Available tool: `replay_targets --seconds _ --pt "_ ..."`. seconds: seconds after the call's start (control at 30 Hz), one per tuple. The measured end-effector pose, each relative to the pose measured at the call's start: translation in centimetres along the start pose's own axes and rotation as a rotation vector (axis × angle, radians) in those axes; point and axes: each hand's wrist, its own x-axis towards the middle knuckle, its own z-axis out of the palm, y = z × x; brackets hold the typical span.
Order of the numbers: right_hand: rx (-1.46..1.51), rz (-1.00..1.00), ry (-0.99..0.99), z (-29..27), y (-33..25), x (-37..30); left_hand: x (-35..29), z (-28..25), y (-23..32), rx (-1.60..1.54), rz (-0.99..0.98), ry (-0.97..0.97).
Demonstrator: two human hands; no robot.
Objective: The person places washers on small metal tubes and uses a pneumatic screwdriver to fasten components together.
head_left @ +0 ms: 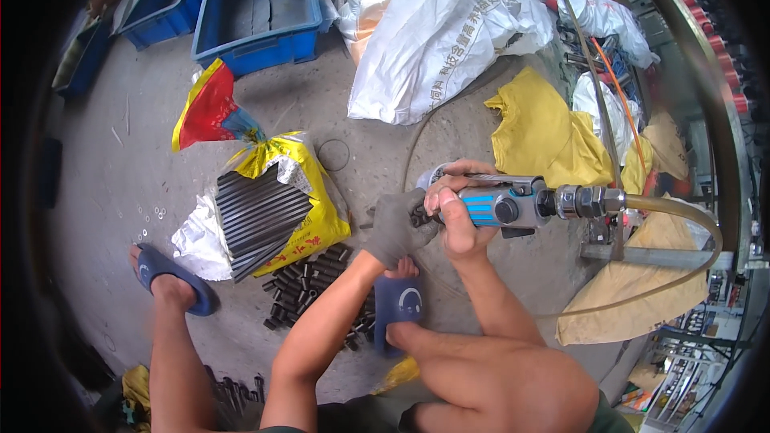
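My right hand, bare, is wrapped round a grey air tool with blue stripes. The tool lies level, with its hose fittings to the right. My left hand, in a grey glove, is closed round a small dark metal piece just left of the tool. The two hands almost meet; the tool's working end is mostly hidden behind my right fingers. Below my left hand lies a heap of short dark metal sleeves. Left of it, an opened yellow bag holds a bundle of long dark rods.
A hose loops from the tool on the right. Blue crates stand at the far left. A white woven sack and yellow sacks lie on the far side. My slippered feet flank the heap. A metal frame stands right.
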Motion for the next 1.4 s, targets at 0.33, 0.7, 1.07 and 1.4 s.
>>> replay_targets --seconds 0.33,0.7,1.07,1.4 --pt "-0.098 -0.006 -0.171 -1.3 -0.6 0.4 -0.7 0.1 -0.6 -0.058 0.007 0.04" --pt "0.129 0.051 -0.036 -2.8 -0.1 -1.3 -0.7 -1.5 1.7 0.075 0.013 -0.022" --pt "0.203 0.064 0.068 -2.5 0.7 -0.8 -0.4 -1.0 1.3 0.032 -0.01 -0.04" --pt "0.079 -0.044 0.001 -2.9 -0.5 -1.0 -0.5 -0.5 0.0 0.055 -0.03 -0.094"
